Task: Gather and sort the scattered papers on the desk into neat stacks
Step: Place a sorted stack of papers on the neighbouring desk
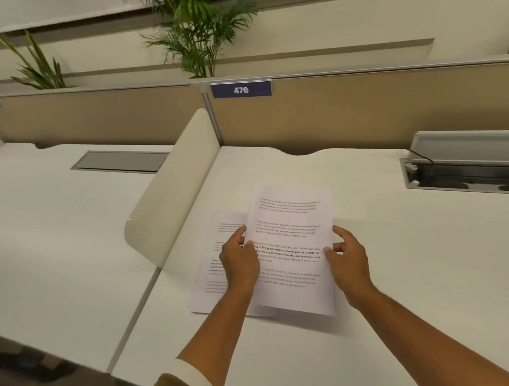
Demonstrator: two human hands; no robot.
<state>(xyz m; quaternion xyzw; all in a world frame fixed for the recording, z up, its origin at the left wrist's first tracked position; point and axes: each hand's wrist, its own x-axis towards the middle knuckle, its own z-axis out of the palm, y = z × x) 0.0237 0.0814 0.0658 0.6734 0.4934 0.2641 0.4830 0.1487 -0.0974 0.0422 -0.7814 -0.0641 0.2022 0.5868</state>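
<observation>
A printed sheet [294, 244] is held by its two side edges over the white desk [398, 259], its top tilted slightly away. The left edge is pinched by the left hand [239, 264], thumb on the printed face and fingers curled behind. The right edge is gripped loosely by the right hand [348, 261], fingers half closed with the thumb raised near the margin.

Under it, and shifted to the left, a second printed sheet [213, 271] is seen lying flat on the desk, partly covered by the held page and by the left wrist. Whether more pages lie beneath it cannot be told.

A curved cream divider [171, 203] is seen just left of the papers. An open cable tray [464, 173] is set into the desk at the far right, well apart from them. A partition label reading 476 [241, 90] is fixed behind.
</observation>
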